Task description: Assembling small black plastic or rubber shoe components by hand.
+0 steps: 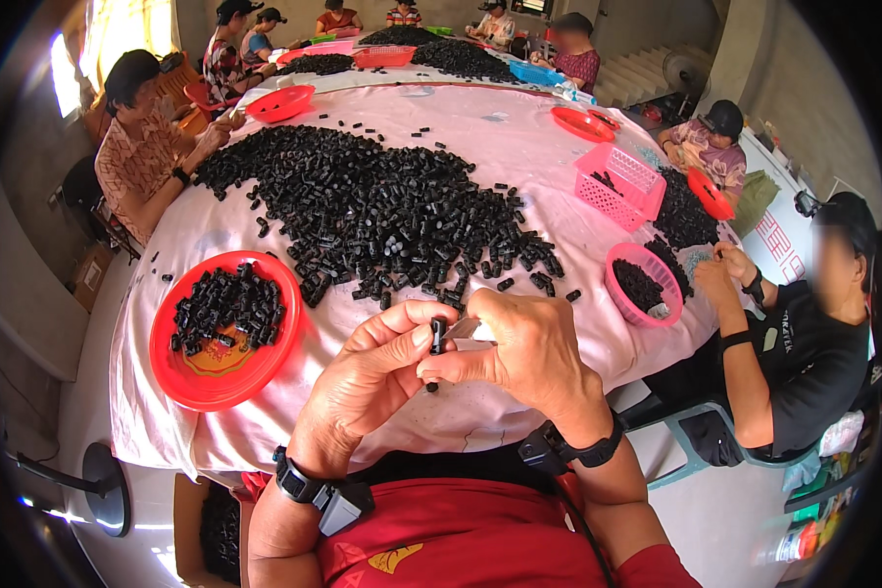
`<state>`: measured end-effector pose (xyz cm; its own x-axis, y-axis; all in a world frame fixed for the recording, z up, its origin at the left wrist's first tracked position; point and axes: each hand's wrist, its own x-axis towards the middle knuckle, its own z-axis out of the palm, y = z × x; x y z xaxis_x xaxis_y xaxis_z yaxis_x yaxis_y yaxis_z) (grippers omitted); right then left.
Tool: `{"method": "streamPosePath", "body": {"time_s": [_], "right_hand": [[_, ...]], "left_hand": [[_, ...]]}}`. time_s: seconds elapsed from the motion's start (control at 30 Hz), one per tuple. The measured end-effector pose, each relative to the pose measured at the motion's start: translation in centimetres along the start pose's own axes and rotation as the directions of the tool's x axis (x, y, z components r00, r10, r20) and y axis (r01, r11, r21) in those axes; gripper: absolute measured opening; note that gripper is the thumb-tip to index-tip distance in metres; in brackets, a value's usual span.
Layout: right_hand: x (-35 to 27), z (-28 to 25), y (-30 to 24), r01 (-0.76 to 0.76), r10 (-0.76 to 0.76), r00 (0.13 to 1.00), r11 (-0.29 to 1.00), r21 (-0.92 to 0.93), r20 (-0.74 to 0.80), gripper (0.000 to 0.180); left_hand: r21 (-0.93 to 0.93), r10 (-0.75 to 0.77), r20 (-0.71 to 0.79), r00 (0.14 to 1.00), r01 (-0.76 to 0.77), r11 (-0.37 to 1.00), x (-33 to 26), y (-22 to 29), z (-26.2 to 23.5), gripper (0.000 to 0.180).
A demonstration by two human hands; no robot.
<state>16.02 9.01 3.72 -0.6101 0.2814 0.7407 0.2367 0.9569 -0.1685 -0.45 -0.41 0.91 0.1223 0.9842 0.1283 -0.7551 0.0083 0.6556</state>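
Over the near edge of the table, my left hand (363, 382) pinches a small black cylindrical plastic part (438, 335) upright between thumb and forefinger. My right hand (544, 343) is closed close against it, its thumb reaching toward the part. Something thin and pale shows between the right fingers, too small and covered to name. A dark tip sticks out below the fingertips. Just beyond both hands spreads a large heap of similar black parts (382, 216). To the left, a round red plate (176, 384) holds a pile of black parts.
A pink cloth (441, 431) covers the table. At right stand a round pink basket (667, 267) and a rectangular pink basket (608, 201) near more black pieces. A co-worker in black (804, 343) sits close on my right; several others sit around. A cardboard box (188, 529) is below.
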Motion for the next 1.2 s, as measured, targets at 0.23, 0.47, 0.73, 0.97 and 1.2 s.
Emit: {"method": "streamPosePath", "body": {"time_s": [0.23, 0.47, 0.73, 0.97, 1.2], "right_hand": [[0.03, 0.08, -0.2, -0.002, 0.003, 1.0, 0.999, -0.039, 0.012, 0.057], [-0.09, 0.05, -0.02, -0.004, 0.005, 1.0, 0.999, -0.042, 0.029, 0.057], [0.06, 0.04, 0.01, 0.004, -0.004, 1.0, 1.0, -0.022, 0.027, 0.056], [-0.03, 0.09, -0.15, -0.018, 0.018, 1.0, 1.0, 0.005, 0.024, 0.057], [-0.01, -0.16, -0.2, -0.025, 0.026, 0.999, 1.0, -0.017, 0.031, 0.057]], "left_hand": [[0.03, 0.026, 0.014, 1.0, -0.026, 0.999, 0.04, -0.06, -0.23, 0.023], [0.032, 0.04, 0.037, 0.999, -0.041, 0.999, 0.07, -0.09, -0.22, 0.023], [0.043, 0.052, 0.01, 0.999, -0.052, 0.998, 0.12, -0.27, -0.05, 0.022], [0.038, 0.056, -0.015, 0.998, -0.056, 0.998, -0.05, -0.22, 0.22, 0.022], [0.035, 0.052, 0.008, 0.999, -0.052, 0.998, 0.05, -0.32, 0.12, 0.023]]}}
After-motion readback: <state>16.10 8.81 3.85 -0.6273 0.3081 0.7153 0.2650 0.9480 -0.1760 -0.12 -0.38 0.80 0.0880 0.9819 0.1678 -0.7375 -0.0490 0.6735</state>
